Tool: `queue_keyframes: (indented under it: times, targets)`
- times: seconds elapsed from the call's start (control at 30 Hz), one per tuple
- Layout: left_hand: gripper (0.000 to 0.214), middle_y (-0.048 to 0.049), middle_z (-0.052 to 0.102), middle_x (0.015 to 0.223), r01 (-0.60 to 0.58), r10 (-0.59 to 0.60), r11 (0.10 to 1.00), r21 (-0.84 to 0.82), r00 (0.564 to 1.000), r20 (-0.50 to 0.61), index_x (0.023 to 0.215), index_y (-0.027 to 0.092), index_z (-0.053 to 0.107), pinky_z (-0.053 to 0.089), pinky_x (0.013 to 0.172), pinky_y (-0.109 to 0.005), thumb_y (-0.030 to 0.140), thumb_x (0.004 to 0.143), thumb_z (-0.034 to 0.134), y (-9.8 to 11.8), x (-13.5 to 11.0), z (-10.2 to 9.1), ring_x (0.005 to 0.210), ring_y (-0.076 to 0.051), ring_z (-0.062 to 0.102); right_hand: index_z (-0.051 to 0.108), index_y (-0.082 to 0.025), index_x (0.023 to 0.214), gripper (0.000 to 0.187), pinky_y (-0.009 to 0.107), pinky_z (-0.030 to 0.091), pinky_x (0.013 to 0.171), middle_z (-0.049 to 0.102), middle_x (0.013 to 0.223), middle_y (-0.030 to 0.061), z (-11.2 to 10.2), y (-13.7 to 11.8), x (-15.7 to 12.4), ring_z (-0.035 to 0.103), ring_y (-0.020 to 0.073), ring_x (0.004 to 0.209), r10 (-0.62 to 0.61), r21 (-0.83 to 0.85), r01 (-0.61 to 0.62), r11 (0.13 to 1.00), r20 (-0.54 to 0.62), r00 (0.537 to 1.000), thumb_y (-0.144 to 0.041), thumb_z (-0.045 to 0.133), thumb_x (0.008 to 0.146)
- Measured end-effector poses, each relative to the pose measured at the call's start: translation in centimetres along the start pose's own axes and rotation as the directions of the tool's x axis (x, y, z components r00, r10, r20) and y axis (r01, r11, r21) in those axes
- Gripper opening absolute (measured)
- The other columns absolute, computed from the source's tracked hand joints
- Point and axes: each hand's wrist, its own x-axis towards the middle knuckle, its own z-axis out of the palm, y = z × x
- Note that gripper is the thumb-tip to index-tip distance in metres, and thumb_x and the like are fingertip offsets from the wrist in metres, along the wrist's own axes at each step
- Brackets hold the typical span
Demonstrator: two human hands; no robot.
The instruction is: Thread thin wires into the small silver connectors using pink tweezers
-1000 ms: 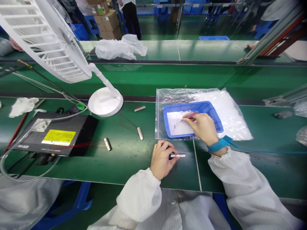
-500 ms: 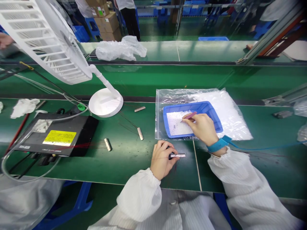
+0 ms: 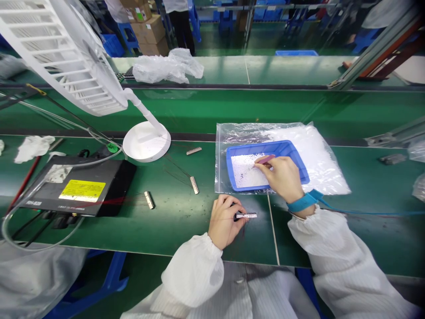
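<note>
My left hand (image 3: 223,222) rests on the green bench, its fingers closed on a small silver-and-black strip-shaped block (image 3: 248,215) that sticks out to the right. Fine dark wires trail around that hand. In my right hand (image 3: 284,178) is a pair of pinkish tweezers (image 3: 266,158), tips down in a blue plastic tray (image 3: 301,165). Tiny white pieces (image 3: 245,172) with dark specks cover the tray's floor. Under the tray lies a clear plastic bag (image 3: 323,157) full of white material. A blue wrist strap (image 3: 303,201) circles my right wrist.
Similar blocks, one of them (image 3: 194,185) with wires, lie left of my hands. Farther left stand a white fan (image 3: 146,141) and a black box (image 3: 109,177) with a yellow label and tubing. The strap's blue cord (image 3: 365,212) runs off right. People stand beyond the bench.
My right hand and the tweezers have shifted very slightly right within the tray. My left hand keeps its hold on the block.
</note>
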Motion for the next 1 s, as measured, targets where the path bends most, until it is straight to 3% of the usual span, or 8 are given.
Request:
queue_keyframes:
  times: [0.23, 0.47, 1.0]
  targets:
    - [0.014, 0.0004, 0.063, 0.09, 0.004, -0.004, 1.0, 0.002, 1.0, 0.001, 0.078, 0.024, 0.066, 0.035, 0.08, -0.035, 0.021, 0.07, 0.077, 0.0, 0.0, 0.1, 0.095, -0.02, 0.049, 0.07, -0.02, 0.079, 0.024, 0.033, 0.045, 0.063, 0.07, 0.071, 0.005, -1.0, 0.4, -0.3, 0.063, 0.0222, 0.065, 0.027, -0.03, -0.026, 0.999, 0.013, 1.0, -0.041, 0.058, 0.082]
    - [0.016, 0.0009, 0.063, 0.09, -0.006, 0.006, 1.0, 0.004, 1.0, -0.004, 0.078, 0.024, 0.066, 0.035, 0.079, -0.034, 0.02, 0.068, 0.078, 0.0, 0.0, 0.0, 0.095, -0.02, 0.049, 0.07, -0.021, 0.082, 0.02, 0.031, 0.047, 0.073, 0.073, 0.091, 0.0023, -0.6, 0.0, -0.1, 0.066, 0.0204, 0.08, 0.007, 0.194, -0.019, 0.981, 0.062, 0.998, -0.036, 0.057, 0.085]
    - [0.014, 0.0002, 0.063, 0.091, -0.003, 0.003, 1.0, 0.008, 1.0, 0.006, 0.078, 0.024, 0.066, 0.036, 0.08, -0.034, 0.021, 0.07, 0.077, 0.0, 0.0, 0.0, 0.095, -0.02, 0.049, 0.07, -0.023, 0.085, 0.022, 0.03, 0.044, 0.067, 0.072, 0.083, 0.0024, 0.4, -0.1, 0.6, 0.065, 0.0209, 0.076, 0.01, 0.098, -0.021, 0.995, 0.113, 0.994, -0.041, 0.057, 0.084]
